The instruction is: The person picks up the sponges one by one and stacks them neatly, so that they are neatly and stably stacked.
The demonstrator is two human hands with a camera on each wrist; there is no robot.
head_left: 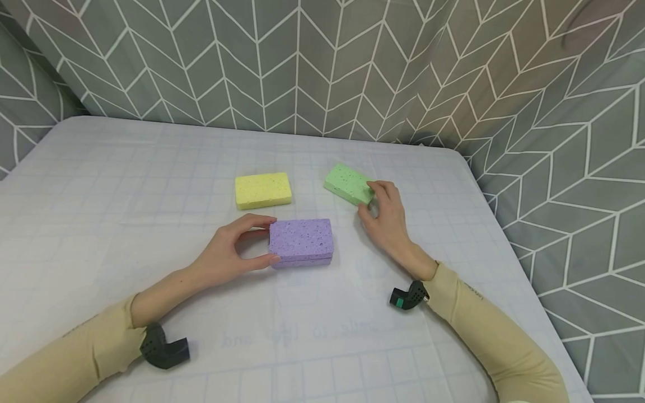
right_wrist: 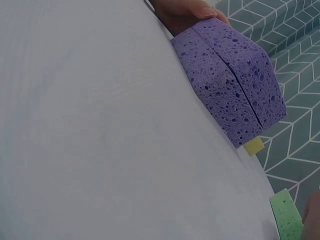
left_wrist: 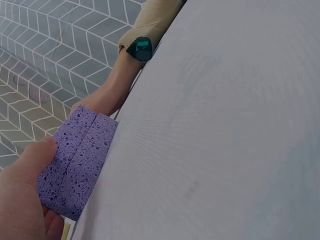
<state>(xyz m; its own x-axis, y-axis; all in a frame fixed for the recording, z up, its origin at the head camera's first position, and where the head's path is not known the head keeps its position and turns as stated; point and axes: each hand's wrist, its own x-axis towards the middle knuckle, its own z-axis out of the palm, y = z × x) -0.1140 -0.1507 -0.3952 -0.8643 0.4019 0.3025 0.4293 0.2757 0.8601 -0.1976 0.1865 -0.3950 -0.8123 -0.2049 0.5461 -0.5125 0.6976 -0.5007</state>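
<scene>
the left hand (head_left: 224, 254) is parted in a wide c, its thumb on the near side and its fingers on the far side, gripping the left end of a stack of two purple sponges (head_left: 301, 239). the right hand (head_left: 388, 218) is set narrower, with thumb and fingers pinching the right end of a green sponge (head_left: 347, 183). the purple sponges sit one on the other near the middle of the bench (head_left: 126, 240), their edges closely lined up; both wrist views show the thin dark seam between them and many pores, large and small, across their sides. the stack's long side faces the person, and its right end is well apart from the right hand. the green sponge lies farther back and to the right, turned at a slant, pale and finely pitted, its right corner partly covered by the fingers. a yellow sponge (head_left: 263, 191) lies flat behind the purple stack and to the left of the green one, apart from both hands. the bench is white with faint grid lines and some pale lettering toward the front. behind it hangs a grey curtain (head_left: 282, 61) with white zigzag lines.
</scene>
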